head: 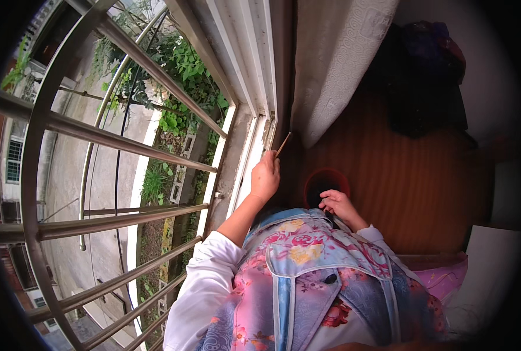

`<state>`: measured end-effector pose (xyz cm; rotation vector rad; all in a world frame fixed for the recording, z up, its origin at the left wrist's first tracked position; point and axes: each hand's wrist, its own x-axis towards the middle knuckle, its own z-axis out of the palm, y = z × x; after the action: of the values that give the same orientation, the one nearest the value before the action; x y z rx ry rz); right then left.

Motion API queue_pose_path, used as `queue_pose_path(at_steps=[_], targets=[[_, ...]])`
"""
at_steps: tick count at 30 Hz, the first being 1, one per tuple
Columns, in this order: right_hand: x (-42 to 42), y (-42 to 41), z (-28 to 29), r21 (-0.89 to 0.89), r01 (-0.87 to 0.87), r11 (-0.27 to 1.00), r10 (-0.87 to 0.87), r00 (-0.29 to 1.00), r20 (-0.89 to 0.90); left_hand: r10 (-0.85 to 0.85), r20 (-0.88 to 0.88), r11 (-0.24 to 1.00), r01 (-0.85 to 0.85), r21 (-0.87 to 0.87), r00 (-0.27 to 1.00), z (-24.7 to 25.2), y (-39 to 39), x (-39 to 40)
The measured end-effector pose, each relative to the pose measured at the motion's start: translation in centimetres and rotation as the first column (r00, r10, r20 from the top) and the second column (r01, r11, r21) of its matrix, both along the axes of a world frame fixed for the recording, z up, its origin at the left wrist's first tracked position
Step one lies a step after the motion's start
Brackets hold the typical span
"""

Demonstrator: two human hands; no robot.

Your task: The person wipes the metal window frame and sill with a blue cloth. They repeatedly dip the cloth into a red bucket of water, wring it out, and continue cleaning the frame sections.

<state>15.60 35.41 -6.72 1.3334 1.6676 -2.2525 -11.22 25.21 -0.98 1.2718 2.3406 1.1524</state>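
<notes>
My left hand [265, 174] is closed around a thin brown stick [283, 145] whose free end points up and away from me. That hand is beside the white window frame track [254, 151], at the sill. My right hand [337, 205] is in front of my flowered apron [304, 241], its fingers loosely curled and apart. Below and beyond it a red-rimmed bucket [347, 182] stands on the floor, its inside dark. A small dark item [329, 218] shows just under the right hand; what it is cannot be made out.
Metal window bars [155, 155] curve outward on the left, over a concrete yard and green plants [186, 66]. A pale patterned curtain [330, 66] hangs beside the window. Dark bags [431, 61] lie at the far right on the brown wooden floor [423, 188]. Pink fabric [445, 278] lies at right.
</notes>
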Motion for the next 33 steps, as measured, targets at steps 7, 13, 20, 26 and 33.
queue_pose_path(at_steps=[7, 13, 20, 26, 33], targets=[[0.2, 1.5, 0.9, -0.417, 0.140, 0.898, -0.230, 0.957, -0.174, -0.178, 0.732, 0.923, 0.369, -0.108, 0.658, -2.8, 1.9, 8.3], [4.3, 3.2, -4.8, -0.565, 0.229, 0.792, -0.389, 0.904, -0.178, 0.043, 0.989, 0.934, 0.344, -0.091, 0.143, -9.8, 4.0, 16.8], [9.8, 7.5, -17.0, -0.422, 0.528, 0.737, -0.534, 0.838, 0.115, 0.236, 0.761, 0.861, 0.234, -0.452, 0.604, -25.9, 3.7, 24.0], [11.1, 12.6, -31.2, -0.136, 0.228, 0.964, -0.190, 0.950, 0.246, 0.308, 0.735, 0.829, 0.210, -0.519, 0.604, -40.8, 3.9, 24.1], [9.8, 13.8, -50.1, 0.728, -0.479, 0.492, 0.210, 0.876, 0.434, 0.648, 0.762, 0.757, 0.110, -0.645, 0.005, -47.9, 10.2, 20.2]])
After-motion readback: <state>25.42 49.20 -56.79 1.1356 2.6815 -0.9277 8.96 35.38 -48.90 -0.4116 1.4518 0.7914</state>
